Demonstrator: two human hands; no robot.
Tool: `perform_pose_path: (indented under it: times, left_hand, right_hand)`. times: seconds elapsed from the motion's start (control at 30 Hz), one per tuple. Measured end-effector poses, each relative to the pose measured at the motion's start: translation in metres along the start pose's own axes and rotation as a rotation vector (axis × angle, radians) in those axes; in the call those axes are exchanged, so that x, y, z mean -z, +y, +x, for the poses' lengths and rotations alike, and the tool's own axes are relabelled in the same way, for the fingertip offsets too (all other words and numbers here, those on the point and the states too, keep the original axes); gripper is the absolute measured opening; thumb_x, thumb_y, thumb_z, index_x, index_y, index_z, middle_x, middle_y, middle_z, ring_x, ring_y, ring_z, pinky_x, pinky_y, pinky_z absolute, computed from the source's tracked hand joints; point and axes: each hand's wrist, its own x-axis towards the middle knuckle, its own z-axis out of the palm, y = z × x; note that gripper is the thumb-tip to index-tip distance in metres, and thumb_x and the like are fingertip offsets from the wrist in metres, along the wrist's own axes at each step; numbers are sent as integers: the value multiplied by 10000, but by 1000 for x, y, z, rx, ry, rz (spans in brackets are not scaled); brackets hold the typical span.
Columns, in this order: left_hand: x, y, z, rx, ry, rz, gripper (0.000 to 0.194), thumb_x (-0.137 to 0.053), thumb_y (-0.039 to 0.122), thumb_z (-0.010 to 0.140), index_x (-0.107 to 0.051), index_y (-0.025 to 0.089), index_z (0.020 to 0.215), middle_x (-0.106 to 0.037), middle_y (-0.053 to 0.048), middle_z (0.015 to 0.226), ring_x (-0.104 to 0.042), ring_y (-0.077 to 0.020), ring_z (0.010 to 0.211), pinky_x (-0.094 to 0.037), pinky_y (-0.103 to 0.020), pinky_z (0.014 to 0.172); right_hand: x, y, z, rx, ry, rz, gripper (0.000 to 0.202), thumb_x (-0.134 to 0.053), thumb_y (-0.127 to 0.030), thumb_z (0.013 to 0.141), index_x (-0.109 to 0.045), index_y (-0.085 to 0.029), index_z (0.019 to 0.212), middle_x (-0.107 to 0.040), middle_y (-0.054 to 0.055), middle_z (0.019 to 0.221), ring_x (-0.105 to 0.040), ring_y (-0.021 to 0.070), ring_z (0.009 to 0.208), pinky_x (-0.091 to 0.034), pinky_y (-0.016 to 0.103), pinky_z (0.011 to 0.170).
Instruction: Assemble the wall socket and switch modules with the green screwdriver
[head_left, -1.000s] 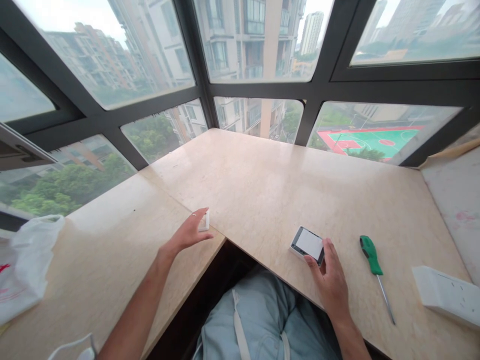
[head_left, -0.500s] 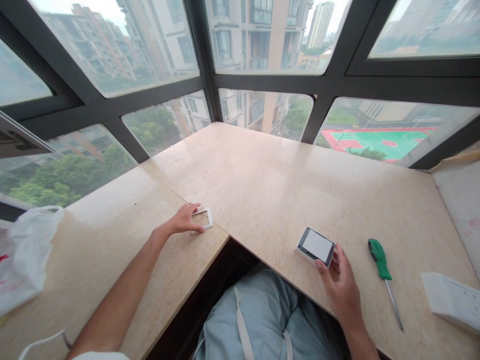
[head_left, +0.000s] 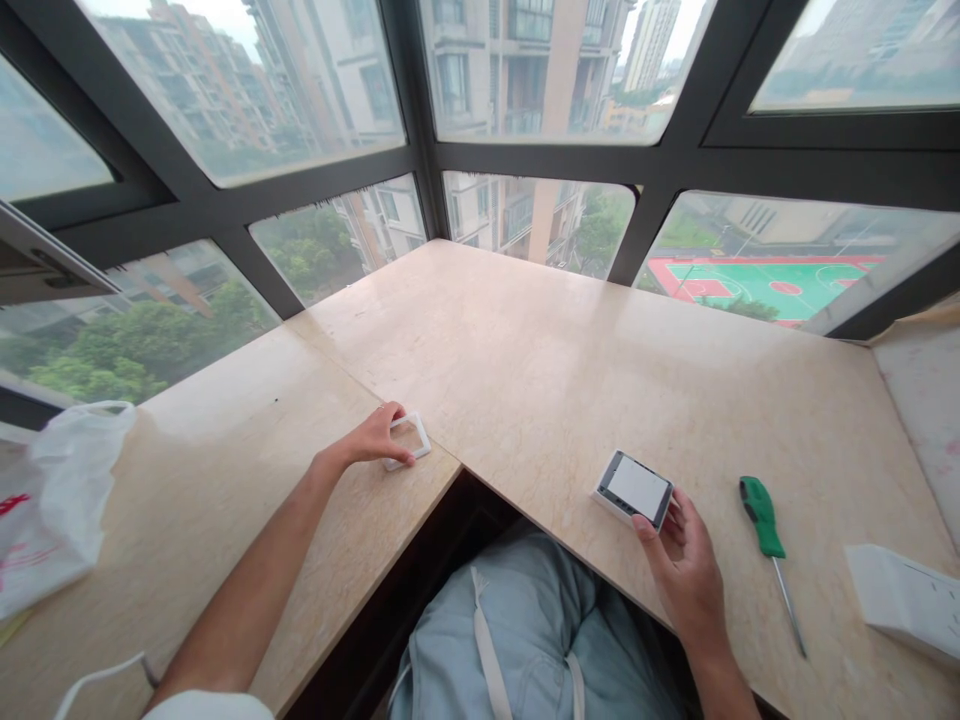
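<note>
My left hand (head_left: 381, 436) grips a thin white rectangular frame (head_left: 424, 437) by its left side, thumb and fingers on opposite edges, at the countertop's inner corner. The frame's middle is open and the counter shows through. In my right hand (head_left: 686, 565) is a wall switch (head_left: 637, 487), a white box-shaped unit with a dark grey border around a plain white face. My thumb presses its near edge while the fingers wrap the right side. Right of that hand lies a screwdriver (head_left: 763, 515) with a green handle, its metal shaft pointing toward me.
A white socket block (head_left: 904, 600) sits at the right edge of the stone countertop (head_left: 517, 350). On the left are a white plastic bag (head_left: 60, 500) and a white cable (head_left: 97, 680). Windows border the counter's far sides. My lap is below its inner edge.
The view has shifted slightly. Both hands keep their holds, and the white frame is tilted a little more under my left hand.
</note>
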Motion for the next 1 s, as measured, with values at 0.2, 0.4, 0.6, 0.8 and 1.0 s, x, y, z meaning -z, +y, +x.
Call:
perform_pose_path:
  times: [0.2,0.4,0.6,0.8,1.0]
  left_hand:
    - [-2,15,-13,-55,9,-132,549,-761,483,667,-597,189,1100,-657,-36,934,-635,-223,849,-517,-335,778]
    - [-7,55,-22,-131,-67,-344,383,-628,475,831,-725,163,1031,-695,-41,809,-628,-173,701,-526,-278,642]
    - [-13,107,-18,-178,-34,-476,321,-613,416,865,-745,139,961,-595,3,625,-513,-105,529,-442,-207,488]
    - [-36,154,-1,-270,-213,-580,318,-631,410,862,-742,123,940,-584,10,604,-456,-78,483,-391,-188,439]
    - [-67,204,15,-327,-399,-741,336,-710,420,827,-712,128,991,-665,-23,721,-479,-60,461,-376,-180,407]
  right_hand:
    - [0,-2,-1,3,8,3,928,-704,-662,730,-459,-165,1475,-579,210,1402,-604,379,1231,-459,571,1064]
    - [1,-2,0,27,-4,18,893,-699,-642,757,-458,-164,1473,-586,206,1398,-600,360,1241,-449,561,1083]
    - [0,2,0,56,9,42,834,-703,-598,789,-462,-169,1463,-582,201,1402,-600,334,1244,-457,539,1086]
    - [-2,5,0,57,19,119,771,-704,-546,815,-459,-188,1452,-542,188,1452,-569,325,1288,-443,535,1102]
    - [7,-7,-16,129,91,127,700,-666,-455,882,-406,-214,1485,-381,162,1584,-450,314,1406,-363,563,1159]
